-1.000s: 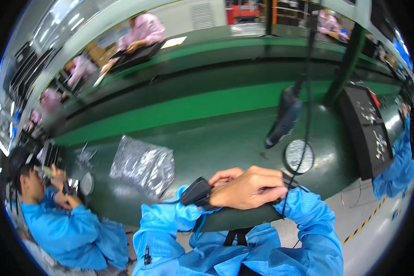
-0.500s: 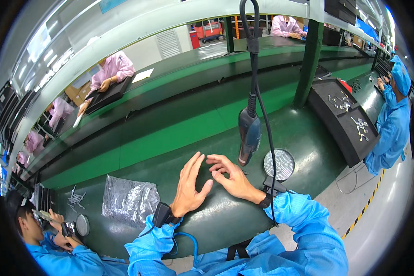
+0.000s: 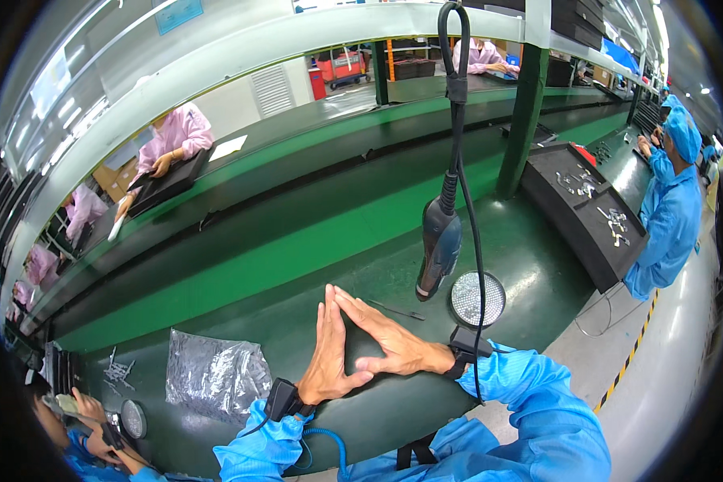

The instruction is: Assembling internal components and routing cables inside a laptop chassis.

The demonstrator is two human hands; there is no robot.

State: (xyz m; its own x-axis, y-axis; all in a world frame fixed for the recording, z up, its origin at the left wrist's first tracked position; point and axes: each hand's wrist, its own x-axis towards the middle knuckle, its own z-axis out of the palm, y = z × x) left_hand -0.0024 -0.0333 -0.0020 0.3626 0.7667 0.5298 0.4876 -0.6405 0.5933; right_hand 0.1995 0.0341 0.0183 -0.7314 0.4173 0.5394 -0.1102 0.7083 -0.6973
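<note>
My left hand (image 3: 323,365) and my right hand (image 3: 392,344) are held over the green bench, touching at the fingertips and thumbs so that a triangle opens between them. Both have stretched fingers and hold nothing. Beyond my right hand lies a thin dark pen-like tool (image 3: 402,311). A grey and black powered hand tool, like an electric screwdriver (image 3: 442,237), hangs from a cable just past it. Close to my right wrist stands a round dish with a dimpled silver surface (image 3: 464,299). A clear plastic bag of grey items (image 3: 217,371) lies left of my left hand.
Black trays with small metal parts (image 3: 582,205) stand at the right, near a person in blue (image 3: 671,193). Small grey parts (image 3: 119,371) and another round dish (image 3: 133,419) lie at the left, beside a co-worker's hands (image 3: 92,422). A green post (image 3: 524,120) rises behind.
My hands have come together from slightly apart and now touch at fingertips and thumbs. The view has shifted a little. The co-worker at the lower left sits farther toward the picture's rim.
</note>
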